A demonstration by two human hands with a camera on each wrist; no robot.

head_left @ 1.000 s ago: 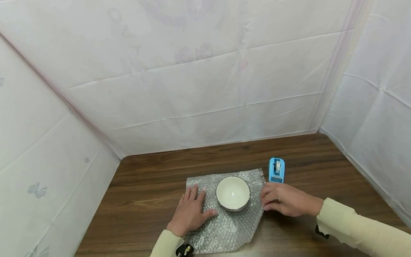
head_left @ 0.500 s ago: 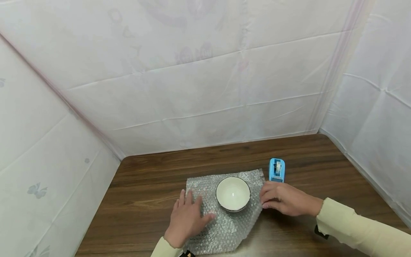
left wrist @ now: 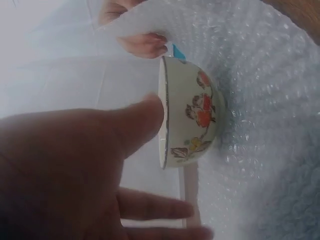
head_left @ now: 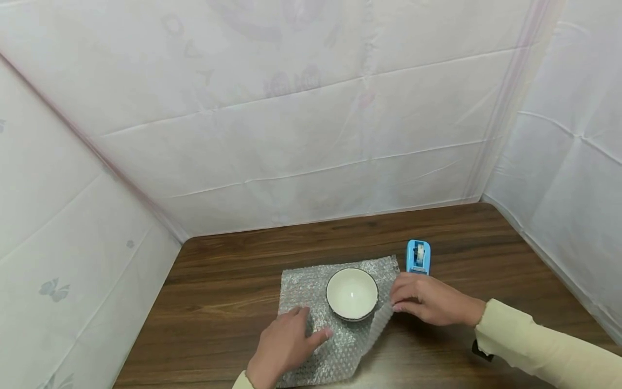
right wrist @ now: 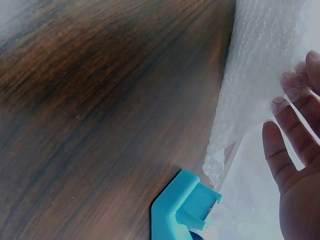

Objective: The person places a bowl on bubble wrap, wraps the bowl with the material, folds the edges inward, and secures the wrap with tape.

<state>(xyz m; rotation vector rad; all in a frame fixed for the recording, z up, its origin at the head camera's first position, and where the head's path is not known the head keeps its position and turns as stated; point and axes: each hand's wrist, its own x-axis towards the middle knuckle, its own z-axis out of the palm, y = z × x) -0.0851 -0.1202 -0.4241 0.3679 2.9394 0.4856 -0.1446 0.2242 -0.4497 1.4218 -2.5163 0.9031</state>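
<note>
A white bowl with a dark rim (head_left: 352, 294) stands upright on a sheet of bubble wrap (head_left: 302, 283). Red birds and a yellow flower decorate the outside of the bowl (left wrist: 197, 107) in the left wrist view. My left hand (head_left: 285, 343) is over the lower left part of the sheet, thumb spread toward the bowl and fingers loosely extended. My right hand (head_left: 430, 299) pinches the right edge of the bubble wrap and holds it up beside the bowl. In the right wrist view, fingers of my right hand (right wrist: 300, 137) show through the raised bubble wrap (right wrist: 255, 75).
A light blue tape dispenser (head_left: 419, 256) sits just beyond my right hand on the brown wooden table (head_left: 223, 308). Its toothed cutter shows in the right wrist view. Pale sheeting (head_left: 311, 135) hangs behind the table and at both sides.
The right edge of the bubble wrap has risen and folded inward toward the bowl with my right hand, which moved slightly left. My left hand has drawn back toward me. The bowl has stayed put.
</note>
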